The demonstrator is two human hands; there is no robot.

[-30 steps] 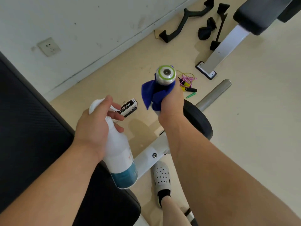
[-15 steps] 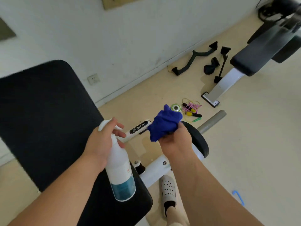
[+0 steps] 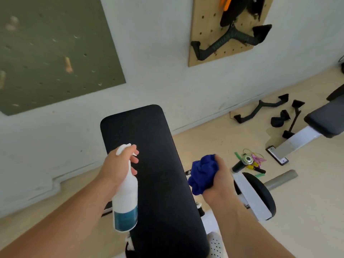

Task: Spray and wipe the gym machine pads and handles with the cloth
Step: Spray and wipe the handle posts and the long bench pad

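Note:
A long black bench pad (image 3: 158,164) runs from the bottom centre up toward the wall. My left hand (image 3: 117,166) grips a white spray bottle (image 3: 125,198) with blue liquid at its base, held over the pad's left edge, a finger on the trigger. My right hand (image 3: 217,181) is closed around a bunched blue cloth (image 3: 202,174) just off the pad's right edge. A black handle with a silver, green-ringed end cap (image 3: 243,162) pokes out beyond my right hand.
A white frame arm and black wheel (image 3: 260,200) sit right of the bench, with a grey bar (image 3: 281,179) behind. Black cable attachments (image 3: 260,110) and coloured bands (image 3: 256,159) lie on the floor. Another bench (image 3: 325,120) is at far right. Pegboards (image 3: 197,34) hang on the wall.
The view has tilted up, bringing the whole bench pad and wall into sight. My right hand with the cloth has come off the handle end and moved beside the pad.

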